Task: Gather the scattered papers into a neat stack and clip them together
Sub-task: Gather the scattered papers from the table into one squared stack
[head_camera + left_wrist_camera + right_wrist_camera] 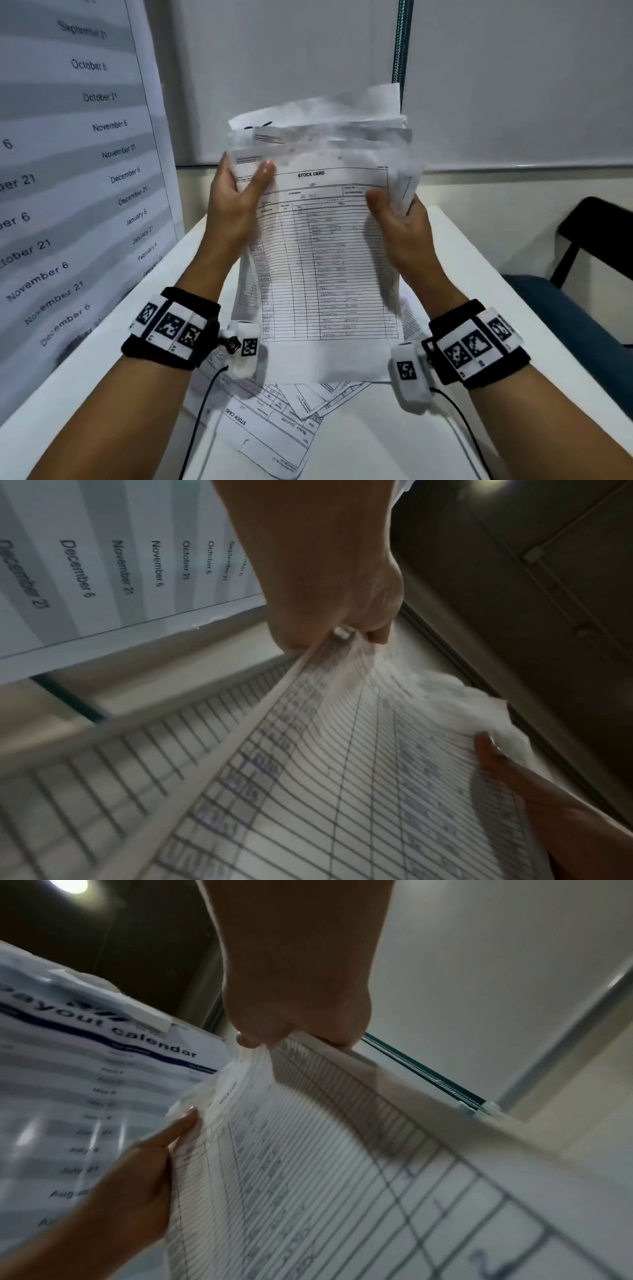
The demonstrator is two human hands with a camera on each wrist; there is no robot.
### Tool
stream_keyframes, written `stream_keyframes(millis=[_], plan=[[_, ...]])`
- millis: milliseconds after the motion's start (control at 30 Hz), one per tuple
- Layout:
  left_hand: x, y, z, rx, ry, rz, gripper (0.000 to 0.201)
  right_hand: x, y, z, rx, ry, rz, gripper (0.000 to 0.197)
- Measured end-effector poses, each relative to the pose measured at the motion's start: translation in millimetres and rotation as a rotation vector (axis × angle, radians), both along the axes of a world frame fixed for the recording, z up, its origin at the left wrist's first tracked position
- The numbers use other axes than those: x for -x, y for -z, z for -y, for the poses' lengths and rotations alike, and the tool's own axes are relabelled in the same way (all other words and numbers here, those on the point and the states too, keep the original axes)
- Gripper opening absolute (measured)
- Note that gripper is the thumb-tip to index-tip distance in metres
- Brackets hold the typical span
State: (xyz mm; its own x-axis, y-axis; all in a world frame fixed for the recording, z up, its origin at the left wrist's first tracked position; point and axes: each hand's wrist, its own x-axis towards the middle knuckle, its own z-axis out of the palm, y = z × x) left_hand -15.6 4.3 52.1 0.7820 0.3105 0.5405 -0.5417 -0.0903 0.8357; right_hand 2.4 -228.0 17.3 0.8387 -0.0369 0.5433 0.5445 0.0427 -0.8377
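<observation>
Head view, with both wrist views. A bundle of papers (318, 240) is held upright above the middle of the white worktop (479, 260), its printed "STOCK CARD" sheet facing the person. The left hand (236, 202) clamps the bundle's upper left edge, thumb laid across the front sheet and fingers behind. The right hand (400, 222) clamps the upper right edge in the same way. Holding opposite sides lets the sheets hang freely, a grip that suits squaring them. The top edges are still staggered and fanned, so the bundle is judged not yet aligned. More loose sheets (274, 421) lie overlapping at mixed angles on the worktop near its front edge, directly beneath the bundle and between the wrists; these remain to be gathered. No clip can be seen in any view. A large wall calendar (68, 171) stands along the worktop's left edge, and a dark chair (596, 233) sits beyond the right edge. Motion blur softens the upper sheets.
</observation>
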Motion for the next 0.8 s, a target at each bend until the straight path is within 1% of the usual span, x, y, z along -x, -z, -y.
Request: stream_keyframes(millis=[67,133,167,233,267,300,400,433,467,500,600,700,733,767,800], plan=[[2.1,1.1,-1.6,0.073,0.086,0.014,0.029,5.0,-2.4,-2.6,-0.061,0.003,0.055,0.01],[4.0,5.2,-6.6,0.12,0.219,-0.004,0.028,9.4,-4.5,-3.0,-0.126,0.027,0.097,0.005],[4.4,8.2,-8.5,0.101,0.239,-0.033,0.028,12.0,-5.4,-2.9,-0.165,0.028,0.098,0.003],[6.1,12.4,-6.6,0.033,0.17,-0.067,0.021,14.2,-6.2,-5.6,-0.214,0.021,0.09,0.003],[6.6,12.5,-3.3,0.018,0.104,-0.047,0.017,14.7,-6.3,-7.3,-0.204,0.012,0.098,0.003],[8.1,10.9,0.9,0.015,0.031,-0.004,0.014,15.7,-6.3,-10.1,-0.17,0.008,0.117,0.007],[15.0,5.8,14.6,0.043,-0.169,0.16,0.012,20.2,-8.3,-14.9,0.031,0.084,0.256,0.039],[17.8,4.7,17.9,0.042,-0.2,0.192,0.016,20.5,-7.8,-15.3,0.073,0.109,0.294,0.044],[20.4,3.4,19.1,0.026,-0.204,0.197,0.019,19.5,-6.8,-14.6,0.075,0.117,0.304,0.044],[21.1,2.1,17.9,0.007,-0.183,0.193,0.021,18.4,-6.8,-12.6,0.035,0.105,0.288,0.043],[17.2,-1.9,0.3,0.01,-0.053,0.182,0.022,11.0,-9.7,-1.6,-0.13,0.027,0.159,0.025],[10.5,-6.0,-12.2,-0.03,-0.046,0.139,0.007,3.2,-8.3,2.5,-0.129,-0.037,0.089,0.017],[11.2,-7.4,-9.9,-0.063,-0.058,0.116,0.007,2.2,-8.1,1.0,-0.114,-0.066,0.065,0.017],[10.1,-6.9,-7.9,-0.083,-0.061,0.09,0.014,1.3,-7.0,0.0,-0.078,-0.084,0.052,0.019],[8.7,-4.5,-7.7,-0.086,-0.062,0.062,0.028,1.5,-6.8,-1.8,-0.041,-0.09,0.045,0.022]])
